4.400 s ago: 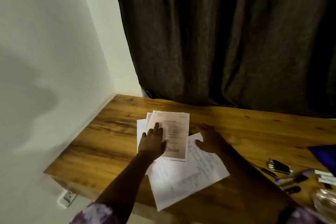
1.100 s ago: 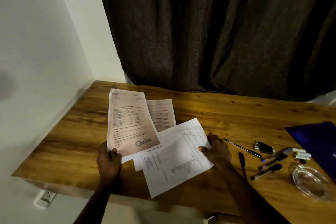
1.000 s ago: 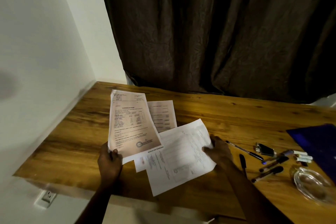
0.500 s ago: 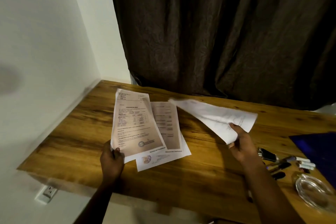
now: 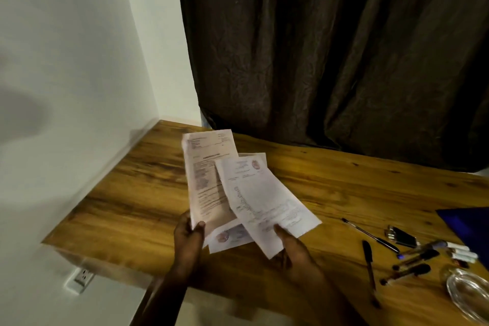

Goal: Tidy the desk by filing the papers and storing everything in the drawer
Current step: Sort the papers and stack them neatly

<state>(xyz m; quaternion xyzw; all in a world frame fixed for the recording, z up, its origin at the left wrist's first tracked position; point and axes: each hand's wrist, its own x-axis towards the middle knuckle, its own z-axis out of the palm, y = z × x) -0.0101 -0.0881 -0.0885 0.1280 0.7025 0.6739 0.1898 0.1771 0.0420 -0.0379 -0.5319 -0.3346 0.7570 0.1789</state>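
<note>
A: Wood-grain desk (image 5: pixel 330 193), brown, with its left end against a white wall (image 5: pixel 79 61). Dark brown curtain (image 5: pixel 330 47) hangs behind its far edge. Where are the papers?

B: Both hands hold them above the desk's left half. Left hand (image 5: pixel 189 237) is closed on the bottom corner of a pinkish printed sheet (image 5: pixel 205 174), thumb over the front, and the sheet stands nearly upright. Right hand (image 5: pixel 292 247) is pinched on the lower edge of a white sheet (image 5: pixel 264 198), thumb on top. That sheet is tilted and overlaps the right side of the pinkish one.

A: Anything else in the stack?

B: One more page (image 5: pixel 230 237) shows below and between the two, round emblem printed on it. Another edge peeks out behind the white sheet near its top. Cannot tell whether these lie on the desk or are held.

A: Right end of the desk?

B: Loose items, well apart from the papers. Thin pen (image 5: pixel 370 234) lies slanted, a dark pen (image 5: pixel 368 254) just nearer the front edge. Beyond them a small dark metallic object (image 5: pixel 401 235), too blurred to name. Several markers (image 5: pixel 415 259) bunched beside it. Clear glass dish (image 5: pixel 469 296) sits by the front right corner, cut by the frame. Blue folder (image 5: pixel 468 225) lies flat at the right edge, partly out of view.

A: Below the desk?

B: White wall socket (image 5: pixel 80 276), under the front left corner.
</note>
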